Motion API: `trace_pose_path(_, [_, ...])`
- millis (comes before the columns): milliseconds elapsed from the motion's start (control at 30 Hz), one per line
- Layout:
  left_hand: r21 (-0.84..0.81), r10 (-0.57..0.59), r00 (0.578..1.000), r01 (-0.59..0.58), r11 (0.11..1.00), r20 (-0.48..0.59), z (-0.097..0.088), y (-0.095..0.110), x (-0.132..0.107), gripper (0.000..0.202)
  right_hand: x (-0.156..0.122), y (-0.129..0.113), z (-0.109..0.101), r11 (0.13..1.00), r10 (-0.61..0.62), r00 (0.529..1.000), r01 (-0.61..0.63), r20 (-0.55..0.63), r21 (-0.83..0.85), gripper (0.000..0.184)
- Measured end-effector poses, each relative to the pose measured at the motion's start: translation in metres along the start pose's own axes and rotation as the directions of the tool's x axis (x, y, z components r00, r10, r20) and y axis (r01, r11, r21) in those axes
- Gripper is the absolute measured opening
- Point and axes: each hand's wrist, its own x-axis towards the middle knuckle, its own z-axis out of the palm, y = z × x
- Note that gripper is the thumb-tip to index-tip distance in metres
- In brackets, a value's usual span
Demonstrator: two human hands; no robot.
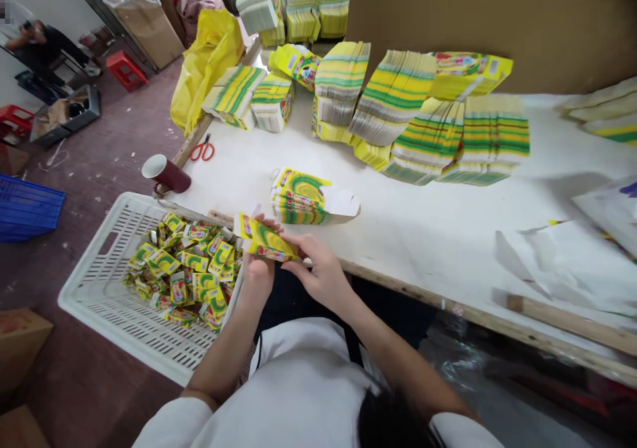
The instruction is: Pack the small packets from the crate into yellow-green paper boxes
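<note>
Between my two hands, over the front edge of the table, is a small yellow and green printed carton (266, 241). My left hand (259, 272) grips it from below and behind, with fingertips showing past its far edge. My right hand (316, 265) pinches its right end between thumb and fingers. Just beyond lies a stack of flat cartons (303, 196) with white flaps to the right. Left of my hands, a white plastic basket (94, 295) contains many small yellow cartons (194, 262).
Bundles of flat cartons (398, 96) line the back of the white table (418, 229). Red-handled scissors (202, 150) and a maroon mug (172, 174) are at its left end. A yellow bag (206, 63) hangs there. A person (44, 46) sits far left near a red stool (125, 70).
</note>
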Motion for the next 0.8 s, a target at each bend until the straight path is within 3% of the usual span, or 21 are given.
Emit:
trace_pose_path(133, [-0.036, 0.022, 0.984, -0.029, 0.999, -0.174, -0.004, -0.010, -0.001, 0.045, 0.004, 0.003, -0.015, 1.000, -0.028, 1.000, 0.028, 0.007, 0.002, 0.023])
trace_pose_path(200, [-0.053, 0.008, 0.983, -0.018, 0.998, -0.181, -0.011, -0.006, 0.003, 0.041, 0.004, 0.004, -0.021, 0.999, -0.035, 0.999, 0.035, 0.001, -0.017, 0.022])
trace_pose_path(300, [-0.046, 0.052, 0.999, -0.051, 0.998, 0.010, -0.035, 0.014, 0.011, 0.061, 0.003, 0.006, -0.029, 0.980, -0.103, 0.995, 0.101, -0.006, -0.172, 0.025])
trace_pose_path(400, [0.165, 0.135, 0.954, -0.184, 0.969, 0.267, -0.058, 0.040, 0.015, 0.100, 0.000, 0.004, -0.034, 0.879, -0.225, 0.973, 0.224, 0.048, -0.420, 0.027])
trace_pose_path(467, [0.408, 0.059, 0.892, -0.262, 0.875, 0.448, -0.059, 0.051, 0.012, 0.109, -0.003, 0.000, -0.034, 0.822, -0.281, 0.951, 0.308, 0.131, -0.478, 0.029])
trace_pose_path(533, [0.573, -0.082, 0.842, -0.288, 0.767, 0.533, -0.050, 0.051, 0.007, 0.096, -0.007, -0.005, -0.031, 0.811, -0.315, 0.939, 0.340, 0.136, -0.476, 0.029])
trace_pose_path(600, [0.656, -0.143, 0.850, -0.273, 0.704, 0.507, -0.036, 0.044, 0.000, 0.074, -0.010, -0.008, -0.028, 0.850, -0.314, 0.949, 0.269, -0.025, -0.453, 0.042])
trace_pose_path(667, [0.689, -0.109, 0.885, -0.270, 0.672, 0.453, -0.025, 0.034, -0.006, 0.065, -0.012, -0.006, -0.026, 0.928, -0.224, 0.949, 0.139, -0.221, -0.345, 0.066])
trace_pose_path(700, [0.691, -0.068, 0.895, -0.290, 0.662, 0.441, -0.022, 0.030, -0.008, 0.067, -0.013, -0.004, -0.024, 0.966, -0.145, 0.955, 0.080, -0.259, -0.248, 0.070])
trace_pose_path(800, [0.654, 0.041, 0.874, -0.394, 0.646, 0.485, -0.019, 0.021, -0.012, 0.074, -0.013, 0.008, -0.018, 0.995, 0.083, 0.992, -0.077, -0.097, 0.064, 0.053])
